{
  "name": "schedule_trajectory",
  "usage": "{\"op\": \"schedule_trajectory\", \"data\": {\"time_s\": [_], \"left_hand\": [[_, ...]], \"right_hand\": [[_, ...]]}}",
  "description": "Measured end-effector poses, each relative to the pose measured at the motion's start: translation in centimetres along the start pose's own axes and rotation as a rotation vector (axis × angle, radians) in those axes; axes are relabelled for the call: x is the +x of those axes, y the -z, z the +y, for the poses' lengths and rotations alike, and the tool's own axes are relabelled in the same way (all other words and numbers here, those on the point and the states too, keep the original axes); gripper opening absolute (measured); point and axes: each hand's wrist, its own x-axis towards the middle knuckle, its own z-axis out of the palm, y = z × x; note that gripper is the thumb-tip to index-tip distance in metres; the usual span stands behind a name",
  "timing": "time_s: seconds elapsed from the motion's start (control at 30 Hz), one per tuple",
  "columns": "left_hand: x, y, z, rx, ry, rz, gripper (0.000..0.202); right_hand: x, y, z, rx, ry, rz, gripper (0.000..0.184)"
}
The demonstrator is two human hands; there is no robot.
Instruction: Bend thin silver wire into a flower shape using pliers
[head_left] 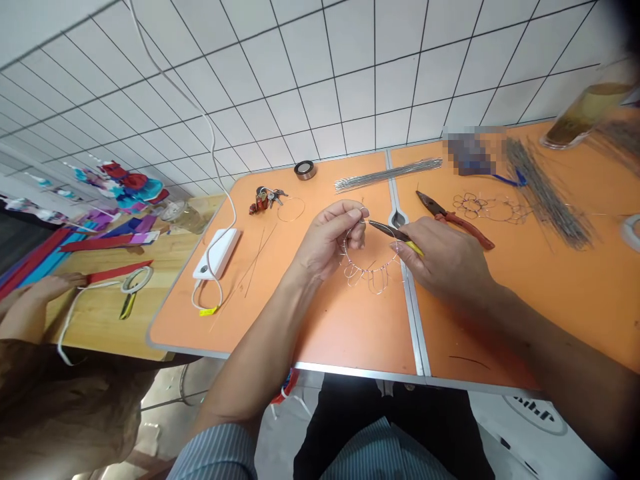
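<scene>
My left hand (336,239) is closed, its thumb and fingers pinching a thin wire ring (367,269) near the top. Small wire loops run along the lower side of this ring, which hangs just above the orange table (345,333). In my right hand (440,252) is a pair of pliers (411,245) with yellow on the handle. The pliers' dark jaws point left, with their tips close to my left fingertips. Whether the jaws grip the wire is too small to tell.
Red-handled pliers (463,227) lie to the right beside looped wire shapes (480,207). Wire bundles (390,175) (550,193), a tape roll (305,170), keys (270,197) and a white power strip (217,254) rest on the table. At left, another person's hand (65,283) touches red ribbon (117,270).
</scene>
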Motion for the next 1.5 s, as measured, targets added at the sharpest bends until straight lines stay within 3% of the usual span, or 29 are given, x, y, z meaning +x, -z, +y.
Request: {"op": "schedule_trajectory", "data": {"time_s": [0.47, 0.83, 1.5], "left_hand": [[-0.48, -0.33, 0.5, 0.18, -0.005, 0.104, 0.033], [-0.58, -0.32, 0.82, 0.188, 0.012, 0.057, 0.036], [-0.74, -0.66, 0.98, 0.241, 0.066, 0.087, 0.037]], "right_hand": [[0.28, 0.3, 0.01, 0.122, -0.03, -0.1, 0.031], [0.28, 0.42, 0.14, 0.12, -0.016, -0.103, 0.032], [0.53, 0.76, 0.25, 0.053, -0.026, -0.12, 0.033]]}}
